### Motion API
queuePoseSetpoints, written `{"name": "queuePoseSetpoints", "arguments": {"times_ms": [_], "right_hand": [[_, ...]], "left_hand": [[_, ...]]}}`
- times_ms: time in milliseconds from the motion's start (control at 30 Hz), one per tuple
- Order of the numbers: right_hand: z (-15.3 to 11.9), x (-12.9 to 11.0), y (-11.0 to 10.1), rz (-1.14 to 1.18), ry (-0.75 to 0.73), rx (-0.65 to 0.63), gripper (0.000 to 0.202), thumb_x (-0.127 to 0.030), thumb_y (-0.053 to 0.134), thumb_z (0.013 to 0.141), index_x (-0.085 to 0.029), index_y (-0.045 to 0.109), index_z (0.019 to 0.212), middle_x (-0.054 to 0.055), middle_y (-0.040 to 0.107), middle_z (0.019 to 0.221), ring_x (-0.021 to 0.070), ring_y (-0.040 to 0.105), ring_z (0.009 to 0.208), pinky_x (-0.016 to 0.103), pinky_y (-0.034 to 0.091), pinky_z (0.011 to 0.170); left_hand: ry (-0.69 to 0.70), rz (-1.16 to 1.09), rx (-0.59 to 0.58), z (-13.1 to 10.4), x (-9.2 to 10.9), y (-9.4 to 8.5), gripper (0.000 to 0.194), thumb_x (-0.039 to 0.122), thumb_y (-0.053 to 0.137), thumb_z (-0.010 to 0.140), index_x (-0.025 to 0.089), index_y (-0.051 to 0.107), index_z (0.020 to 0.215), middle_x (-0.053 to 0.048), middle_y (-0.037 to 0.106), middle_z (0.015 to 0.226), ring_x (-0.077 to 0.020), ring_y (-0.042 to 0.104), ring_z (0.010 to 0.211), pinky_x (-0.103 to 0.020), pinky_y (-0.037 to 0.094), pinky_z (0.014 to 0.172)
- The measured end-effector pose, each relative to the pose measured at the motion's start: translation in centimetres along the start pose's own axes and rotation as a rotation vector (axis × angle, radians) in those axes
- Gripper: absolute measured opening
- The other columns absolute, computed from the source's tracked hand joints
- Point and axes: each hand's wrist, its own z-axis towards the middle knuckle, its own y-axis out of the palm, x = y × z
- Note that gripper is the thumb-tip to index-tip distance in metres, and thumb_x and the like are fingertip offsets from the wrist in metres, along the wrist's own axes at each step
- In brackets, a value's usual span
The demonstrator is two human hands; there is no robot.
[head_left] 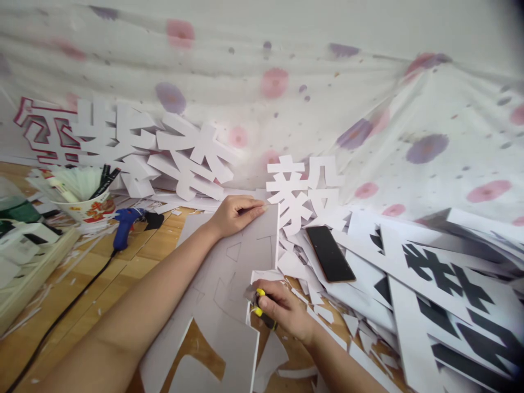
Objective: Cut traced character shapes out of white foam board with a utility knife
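Observation:
A large white foam board [229, 251] with pencil outlines lies on the wooden surface before me, partly cut out along its right side and near its front. My left hand [237, 214] rests at the board's far edge, thumb and fingers closed over its top right corner. A yellow and black utility knife [259, 305] sits in my right hand [282, 308], fingers wrapped round its handle. Its blade meets the board at the notch on the right edge. Below that notch a curved white offcut [271, 357] lies on the wood.
A black phone [329, 254] lies on scraps at right, beside boards with dark cut-out shapes [442, 273]. Cut-out characters [305, 191] lean at the back. Left are a blue glue gun [126, 226] with a cable and a paper tub [88, 210] of glue sticks and markers.

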Motion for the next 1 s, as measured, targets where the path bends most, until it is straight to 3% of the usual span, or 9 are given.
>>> {"name": "queuePoseSetpoints", "arguments": {"times_ms": [433,633,1000], "right_hand": [[-0.3,-0.5,-0.2,-0.175,-0.112,-0.033,0.037,-0.046,0.035,0.087,-0.018,0.042,0.063,-0.003,0.039,0.061,0.0092,0.037,0.058,0.022,0.028,0.054],[0.0,-0.8,-0.1,-0.161,-0.095,0.071,0.037,-0.049,0.035,0.087,-0.018,0.047,0.072,-0.002,0.042,0.064,0.0093,0.039,0.058,0.022,0.03,0.055],[0.3,-1.0,0.2,-0.19,-0.189,-0.029,0.035,-0.045,0.035,0.088,-0.018,0.042,0.066,-0.004,0.039,0.06,0.008,0.037,0.055,0.021,0.027,0.052]], "left_hand": [[-0.026,-0.028,0.023,0.1,-0.1,-0.4,0.024,0.031,0.052,0.082,0.014,0.069,0.087,-0.005,0.066,0.072,-0.013,0.059,0.065,-0.023,0.045,0.06],[-0.006,-0.031,0.025,-0.1,-0.6,0.3,0.022,0.03,0.053,0.081,0.014,0.069,0.085,-0.005,0.068,0.074,-0.0134,0.06,0.067,-0.023,0.046,0.061],[-0.035,-0.074,0.002,-0.1,-0.5,0.1,0.023,0.03,0.054,0.081,0.013,0.069,0.086,-0.006,0.068,0.075,-0.0131,0.06,0.067,-0.023,0.045,0.06]]}}
